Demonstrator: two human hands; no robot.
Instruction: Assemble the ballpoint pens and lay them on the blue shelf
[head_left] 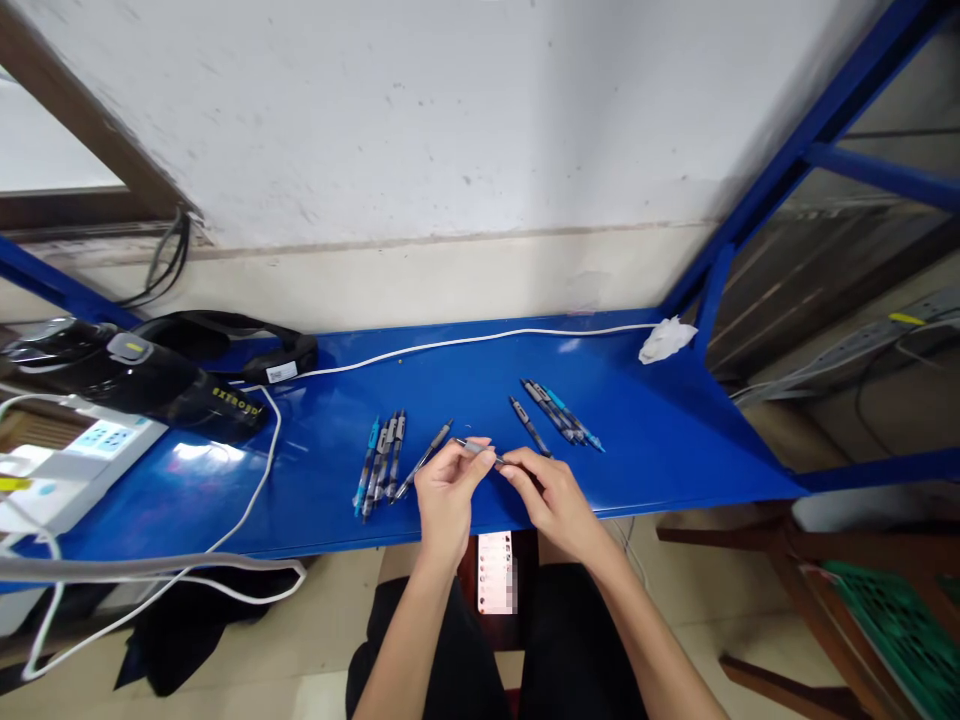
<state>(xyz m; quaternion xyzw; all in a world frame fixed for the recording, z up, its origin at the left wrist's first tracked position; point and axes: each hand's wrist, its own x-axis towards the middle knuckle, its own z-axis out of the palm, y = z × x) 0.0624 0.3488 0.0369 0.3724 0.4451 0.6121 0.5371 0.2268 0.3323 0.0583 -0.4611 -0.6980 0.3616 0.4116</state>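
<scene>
Near the front edge of the blue shelf, my left hand (448, 487) pinches a slim dark pen (474, 447) by its grey end. The fingers of my right hand (550, 495) are closed on the pen's other end, most of which they hide. To the left of my hands lies a row of several dark pens (384, 462), one with bright blue parts. A single pen (426, 460) slants between that row and my left hand. Just beyond my right hand is another loose pen (530, 424), beside a small group of pens (561, 412), also with a blue one.
A black bottle (191, 395), a black strap and a white power strip (82, 450) crowd the shelf's left side. A white cable (450, 345) runs along the back to crumpled tissue (666, 340). Below the shelf edge, a lit phone (495, 575) lies between my legs.
</scene>
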